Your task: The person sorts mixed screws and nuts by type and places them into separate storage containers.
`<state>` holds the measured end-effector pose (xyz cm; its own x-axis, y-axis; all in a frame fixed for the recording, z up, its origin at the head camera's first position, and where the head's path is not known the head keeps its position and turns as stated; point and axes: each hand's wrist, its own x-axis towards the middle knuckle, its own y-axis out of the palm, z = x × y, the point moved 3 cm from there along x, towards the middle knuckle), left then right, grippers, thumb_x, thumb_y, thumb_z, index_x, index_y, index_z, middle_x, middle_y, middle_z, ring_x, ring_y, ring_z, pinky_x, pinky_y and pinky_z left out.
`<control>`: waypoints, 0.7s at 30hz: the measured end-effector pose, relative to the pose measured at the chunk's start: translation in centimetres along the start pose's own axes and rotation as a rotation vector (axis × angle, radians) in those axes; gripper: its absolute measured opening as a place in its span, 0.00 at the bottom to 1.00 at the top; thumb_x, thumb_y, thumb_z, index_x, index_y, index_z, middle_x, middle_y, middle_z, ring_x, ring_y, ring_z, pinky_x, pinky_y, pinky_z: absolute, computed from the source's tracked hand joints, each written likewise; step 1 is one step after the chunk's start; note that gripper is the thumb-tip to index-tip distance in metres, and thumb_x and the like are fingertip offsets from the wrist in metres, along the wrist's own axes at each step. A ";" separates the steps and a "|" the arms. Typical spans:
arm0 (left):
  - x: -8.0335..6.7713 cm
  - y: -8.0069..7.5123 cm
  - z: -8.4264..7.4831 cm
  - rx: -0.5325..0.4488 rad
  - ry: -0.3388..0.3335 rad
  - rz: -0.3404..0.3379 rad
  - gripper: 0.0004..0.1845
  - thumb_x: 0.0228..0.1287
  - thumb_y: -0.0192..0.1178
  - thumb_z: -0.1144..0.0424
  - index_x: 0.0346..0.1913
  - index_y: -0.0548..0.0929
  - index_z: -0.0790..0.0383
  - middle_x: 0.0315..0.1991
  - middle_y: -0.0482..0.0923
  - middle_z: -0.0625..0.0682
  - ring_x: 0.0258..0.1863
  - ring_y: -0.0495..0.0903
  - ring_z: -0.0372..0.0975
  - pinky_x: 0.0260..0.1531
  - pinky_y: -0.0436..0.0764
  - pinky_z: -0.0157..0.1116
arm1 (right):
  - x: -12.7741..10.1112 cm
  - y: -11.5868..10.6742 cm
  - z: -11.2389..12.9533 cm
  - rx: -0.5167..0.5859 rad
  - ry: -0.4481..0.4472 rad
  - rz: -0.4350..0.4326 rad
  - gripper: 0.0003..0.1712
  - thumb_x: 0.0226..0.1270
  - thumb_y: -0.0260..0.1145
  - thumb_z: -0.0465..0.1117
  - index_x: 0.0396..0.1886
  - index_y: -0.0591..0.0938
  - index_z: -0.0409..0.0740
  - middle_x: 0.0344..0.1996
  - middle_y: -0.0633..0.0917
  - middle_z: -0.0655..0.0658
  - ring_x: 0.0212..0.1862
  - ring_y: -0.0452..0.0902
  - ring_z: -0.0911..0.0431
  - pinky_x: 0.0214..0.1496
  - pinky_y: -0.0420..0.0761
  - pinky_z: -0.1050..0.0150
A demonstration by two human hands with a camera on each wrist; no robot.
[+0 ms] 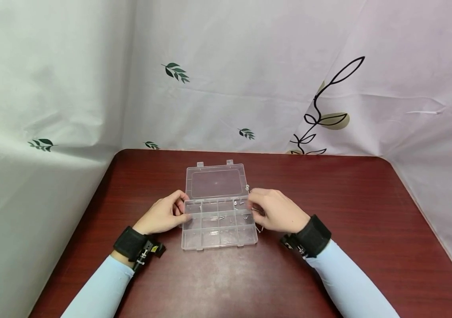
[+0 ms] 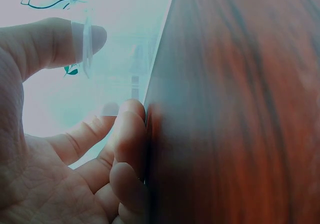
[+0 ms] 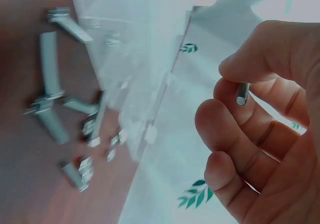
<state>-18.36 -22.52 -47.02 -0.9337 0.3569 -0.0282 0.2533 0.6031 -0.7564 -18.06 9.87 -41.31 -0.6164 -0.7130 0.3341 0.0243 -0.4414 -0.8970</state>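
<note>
Holding the clear plastic box steady, the left hand curls against its left wall: thumb on the rim, fingers tucked at the base where it meets the table. This grip likely keeps the light box from sliding.

The lid lies flat behind, hinged open, so all the compartments are reachable.

The right hand sits at the box's right edge and pinches a small threaded screw between thumb and forefinger, shaft end toward the wrist camera; the other fingers are loosely curled beneath. The screw is above the table, just beside the box, not yet in any compartment.

More screws lie loose in a cluster, seen blurred in the right wrist view; whether these are inside the box or beside it I cannot tell. Some compartments hold small metal pieces.
</note>
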 end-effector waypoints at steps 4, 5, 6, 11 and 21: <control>0.0 0.0 0.0 0.003 -0.009 0.002 0.23 0.53 0.71 0.53 0.50 0.74 0.48 0.31 0.76 0.46 0.27 0.76 0.34 0.29 0.74 0.30 | 2.2 0.1 0.3 0.027 -0.025 0.008 0.07 0.53 0.64 0.34 0.30 0.79 0.52 0.26 0.74 0.57 0.24 0.64 0.68 0.27 0.69 0.72; 0.0 0.0 0.0 0.005 -0.008 0.002 0.23 0.53 0.71 0.53 0.50 0.74 0.49 0.32 0.76 0.46 0.27 0.76 0.34 0.29 0.74 0.30 | 2.7 0.2 0.4 0.035 -0.032 0.011 0.07 0.53 0.64 0.34 0.30 0.79 0.52 0.26 0.74 0.57 0.24 0.64 0.67 0.28 0.69 0.71; 0.0 0.1 0.0 0.006 -0.007 0.003 0.23 0.53 0.71 0.53 0.50 0.74 0.49 0.32 0.75 0.46 0.27 0.76 0.34 0.29 0.74 0.30 | 3.1 0.2 0.5 0.042 -0.036 0.013 0.07 0.54 0.65 0.34 0.30 0.79 0.52 0.25 0.74 0.56 0.24 0.64 0.67 0.27 0.68 0.71; 0.0 0.1 0.1 0.001 0.001 0.001 0.23 0.53 0.71 0.53 0.50 0.74 0.49 0.31 0.75 0.46 0.28 0.76 0.34 0.29 0.74 0.30 | 4.8 0.7 0.9 0.035 -0.052 0.017 0.08 0.55 0.65 0.35 0.32 0.79 0.53 0.26 0.75 0.55 0.27 0.66 0.66 0.30 0.70 0.70; 0.1 0.1 0.2 0.001 0.000 0.000 0.23 0.53 0.71 0.53 0.50 0.74 0.49 0.31 0.76 0.46 0.27 0.76 0.34 0.30 0.75 0.31 | 4.0 1.1 0.7 -0.043 -0.036 0.091 0.68 0.42 0.70 0.75 0.78 0.50 0.54 0.75 0.56 0.45 0.75 0.54 0.49 0.67 0.66 0.44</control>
<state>-18.49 -22.58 -47.25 -0.9337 0.3571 -0.0279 0.2530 0.6022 -0.7572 -19.93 6.15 -40.81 -0.5844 -0.7687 0.2600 0.0446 -0.3504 -0.9356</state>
